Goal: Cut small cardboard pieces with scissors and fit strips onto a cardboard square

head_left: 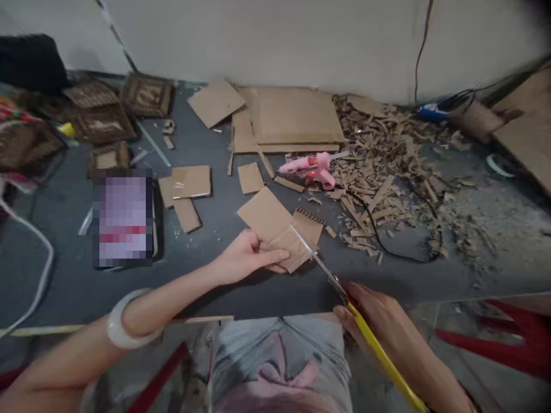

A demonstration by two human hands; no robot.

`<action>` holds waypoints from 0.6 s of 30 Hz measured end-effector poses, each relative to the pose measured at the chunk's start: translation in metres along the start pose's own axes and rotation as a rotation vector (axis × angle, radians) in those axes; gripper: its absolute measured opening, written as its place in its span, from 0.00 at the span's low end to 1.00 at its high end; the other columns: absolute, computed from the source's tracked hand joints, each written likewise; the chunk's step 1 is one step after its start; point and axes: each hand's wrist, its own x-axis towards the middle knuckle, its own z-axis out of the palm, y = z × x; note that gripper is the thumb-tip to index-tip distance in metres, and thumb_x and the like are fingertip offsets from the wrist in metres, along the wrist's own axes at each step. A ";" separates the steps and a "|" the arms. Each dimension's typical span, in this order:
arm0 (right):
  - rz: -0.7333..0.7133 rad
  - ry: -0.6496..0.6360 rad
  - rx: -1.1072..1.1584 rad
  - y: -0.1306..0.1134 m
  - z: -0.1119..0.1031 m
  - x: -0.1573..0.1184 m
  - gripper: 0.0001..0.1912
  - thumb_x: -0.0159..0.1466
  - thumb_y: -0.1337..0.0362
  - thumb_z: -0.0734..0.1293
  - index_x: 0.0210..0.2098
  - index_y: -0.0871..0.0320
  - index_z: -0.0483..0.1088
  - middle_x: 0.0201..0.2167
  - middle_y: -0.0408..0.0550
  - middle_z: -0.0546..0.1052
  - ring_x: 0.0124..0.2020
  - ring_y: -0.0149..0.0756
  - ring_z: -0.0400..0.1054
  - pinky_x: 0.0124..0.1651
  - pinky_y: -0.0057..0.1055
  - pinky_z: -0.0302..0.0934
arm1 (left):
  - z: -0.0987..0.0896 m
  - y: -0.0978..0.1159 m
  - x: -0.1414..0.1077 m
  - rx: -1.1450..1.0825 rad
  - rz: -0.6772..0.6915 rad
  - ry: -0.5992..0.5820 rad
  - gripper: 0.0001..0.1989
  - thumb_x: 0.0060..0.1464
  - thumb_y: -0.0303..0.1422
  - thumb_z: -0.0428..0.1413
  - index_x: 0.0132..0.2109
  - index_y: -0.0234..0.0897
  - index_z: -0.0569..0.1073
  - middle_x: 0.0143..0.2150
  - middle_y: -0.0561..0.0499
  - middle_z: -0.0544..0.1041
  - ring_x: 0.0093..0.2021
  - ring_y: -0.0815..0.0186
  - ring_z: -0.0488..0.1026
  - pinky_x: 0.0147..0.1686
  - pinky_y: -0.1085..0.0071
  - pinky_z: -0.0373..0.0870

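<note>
The left hand pinches a piece of cardboard near the middle of the front edge of the table. The right hand is wrapped round the yellow-handled scissors, which reach across the cardboard. A pink glue gun sits farther back, beside brown scraps.

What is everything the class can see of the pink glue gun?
The glue gun looks like pink plastic, with a red light glowing on its body. It lies on its side on the dark table, nozzle pointing left, beside cardboard scraps. A pale glue stick pokes from its rear.
</note>
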 end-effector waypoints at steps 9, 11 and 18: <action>0.025 -0.020 -0.003 0.004 0.002 0.001 0.25 0.67 0.48 0.47 0.22 0.54 0.56 0.14 0.42 0.67 0.12 0.29 0.62 0.16 0.25 0.47 | -0.004 -0.002 0.004 0.084 0.050 0.092 0.25 0.36 0.43 0.67 0.40 0.29 0.76 0.34 0.45 0.80 0.33 0.63 0.78 0.32 0.73 0.77; 0.022 -0.013 0.001 0.004 0.001 0.001 0.24 0.67 0.48 0.48 0.22 0.54 0.57 0.14 0.42 0.67 0.13 0.30 0.62 0.17 0.25 0.47 | -0.006 -0.003 0.004 0.100 0.070 0.136 0.28 0.37 0.45 0.66 0.43 0.29 0.75 0.36 0.44 0.80 0.36 0.60 0.78 0.33 0.71 0.78; 0.114 -0.129 0.101 0.005 -0.001 0.003 0.26 0.65 0.44 0.47 0.21 0.54 0.56 0.15 0.43 0.68 0.13 0.29 0.60 0.18 0.25 0.45 | -0.007 -0.001 0.003 0.140 0.058 0.140 0.30 0.38 0.45 0.65 0.45 0.28 0.75 0.39 0.42 0.80 0.38 0.57 0.78 0.33 0.71 0.78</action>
